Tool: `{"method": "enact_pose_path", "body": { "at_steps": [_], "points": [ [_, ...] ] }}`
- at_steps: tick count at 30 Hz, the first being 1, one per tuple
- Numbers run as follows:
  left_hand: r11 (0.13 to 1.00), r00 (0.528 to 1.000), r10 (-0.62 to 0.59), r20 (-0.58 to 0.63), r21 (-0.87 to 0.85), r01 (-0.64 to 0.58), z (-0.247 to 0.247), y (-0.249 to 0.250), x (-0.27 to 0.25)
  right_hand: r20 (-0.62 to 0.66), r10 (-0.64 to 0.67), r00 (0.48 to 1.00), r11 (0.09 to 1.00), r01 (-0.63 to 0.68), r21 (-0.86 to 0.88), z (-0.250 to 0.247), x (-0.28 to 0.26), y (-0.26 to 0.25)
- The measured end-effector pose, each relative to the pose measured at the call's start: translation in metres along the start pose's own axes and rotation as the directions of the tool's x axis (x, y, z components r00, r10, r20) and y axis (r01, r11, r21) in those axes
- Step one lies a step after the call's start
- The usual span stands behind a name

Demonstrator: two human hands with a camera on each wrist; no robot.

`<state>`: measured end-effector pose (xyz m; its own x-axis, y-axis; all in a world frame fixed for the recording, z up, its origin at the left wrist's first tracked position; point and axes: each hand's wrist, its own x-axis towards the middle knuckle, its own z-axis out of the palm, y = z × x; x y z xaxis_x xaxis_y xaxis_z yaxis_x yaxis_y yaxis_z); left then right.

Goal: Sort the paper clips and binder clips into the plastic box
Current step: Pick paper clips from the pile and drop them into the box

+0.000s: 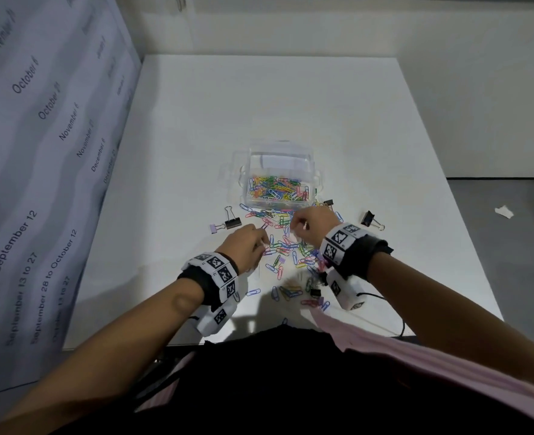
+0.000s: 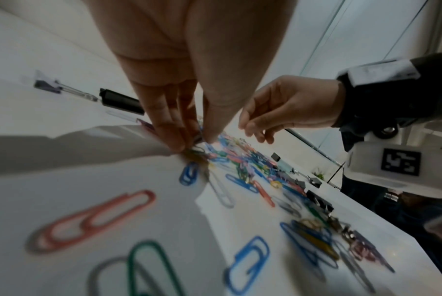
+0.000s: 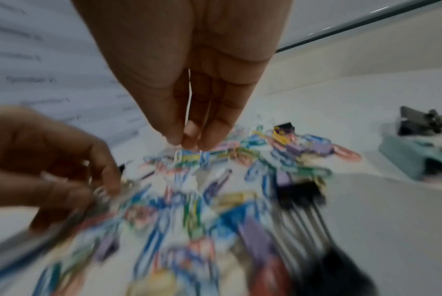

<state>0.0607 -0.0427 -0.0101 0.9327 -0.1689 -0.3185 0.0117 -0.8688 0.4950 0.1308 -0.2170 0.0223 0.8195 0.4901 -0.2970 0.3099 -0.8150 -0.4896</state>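
the paper clips lie tangled on the desk just before the plastic box. left hand pinches several; right hand pinches a white one. they look light, slick and springy, so pinch the wire loops. binder clips look stiffer; take them by the handles.

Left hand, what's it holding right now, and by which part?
The left hand pinches paper clips between thumb and fingertips at the edge of the pile; which part of a clip cannot be told.
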Motion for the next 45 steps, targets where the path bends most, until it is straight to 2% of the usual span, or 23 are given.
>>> {"method": "enact_pose_path", "body": {
  "at_steps": [5, 7, 10, 12, 15, 18, 24, 27, 30, 32, 35, 38, 41, 45],
  "points": [
    [0.991, 0.995, -0.054, -0.086, -0.129, 0.043, -0.017, 0.004, 0.008, -0.187, 0.038, 0.982, 0.997, -0.024, 0.075, -0.028, 0.021, 0.000],
    [0.974, 0.984, -0.087, -0.153, -0.220, 0.052, -0.028, 0.010, 0.014, -0.122, 0.050, 0.991, 0.998, -0.043, 0.055, -0.027, 0.022, 0.002],
    [0.935, 0.964, -0.116, -0.241, -0.354, 0.024, -0.049, 0.021, 0.028, 0.161, 0.048, 0.986, 0.995, -0.034, -0.092, -0.011, 0.011, 0.005],
    [0.906, 0.952, -0.135, -0.273, -0.423, 0.007, -0.064, 0.030, 0.039, 0.256, 0.042, 0.966, 0.988, -0.001, -0.157, 0.002, 0.005, 0.007],
    [0.842, 0.940, -0.206, -0.272, -0.539, 0.028, -0.079, 0.040, 0.056, 0.266, 0.015, 0.964, 0.988, 0.026, -0.150, 0.020, 0.000, 0.009],
    [0.787, 0.957, -0.246, -0.152, -0.608, 0.106, -0.076, 0.041, 0.062, 0.240, 0.039, 0.970, 0.996, -0.017, -0.093, 0.020, -0.002, 0.010],
    [0.912, 0.971, -0.129, -0.201, -0.408, 0.037, -0.044, 0.029, 0.035, 0.010, 0.081, 0.997, 0.995, -0.082, 0.065, -0.012, 0.008, 0.010],
    [0.945, 0.995, -0.091, -0.052, -0.321, 0.070, -0.027, 0.020, 0.024, -0.156, 0.122, 0.980, 0.983, -0.098, 0.156, -0.031, 0.023, 0.009],
    [0.989, 0.987, -0.102, 0.122, -0.095, 0.114, -0.014, 0.015, 0.018, -0.234, 0.185, 0.954, 0.960, -0.125, 0.249, -0.043, 0.031, 0.007],
    [0.995, 0.984, -0.092, 0.154, -0.022, 0.096, -0.007, 0.016, 0.015, -0.194, 0.208, 0.959, 0.953, -0.154, 0.262, -0.040, 0.030, 0.008],
    [0.996, 0.987, -0.082, 0.139, -0.008, 0.083, 0.002, 0.017, 0.015, -0.020, 0.179, 0.984, 0.972, -0.173, 0.159, -0.022, 0.018, 0.012],
    [0.997, 0.993, -0.066, 0.102, -0.034, 0.070, 0.006, 0.016, 0.016, 0.107, 0.102, 0.989, 0.995, -0.101, -0.019, -0.003, 0.004, 0.017],
    [0.999, 0.996, -0.038, 0.083, -0.008, 0.038, 0.007, 0.016, 0.016, 0.171, 0.038, 0.984, 0.997, -0.026, -0.074, 0.012, -0.002, 0.020],
    [1.000, 0.997, -0.024, 0.075, 0.018, 0.023, 0.007, 0.015, 0.016, 0.252, 0.042, 0.967, 0.993, -0.012, -0.119, 0.020, -0.002, 0.017]
  ]
}}
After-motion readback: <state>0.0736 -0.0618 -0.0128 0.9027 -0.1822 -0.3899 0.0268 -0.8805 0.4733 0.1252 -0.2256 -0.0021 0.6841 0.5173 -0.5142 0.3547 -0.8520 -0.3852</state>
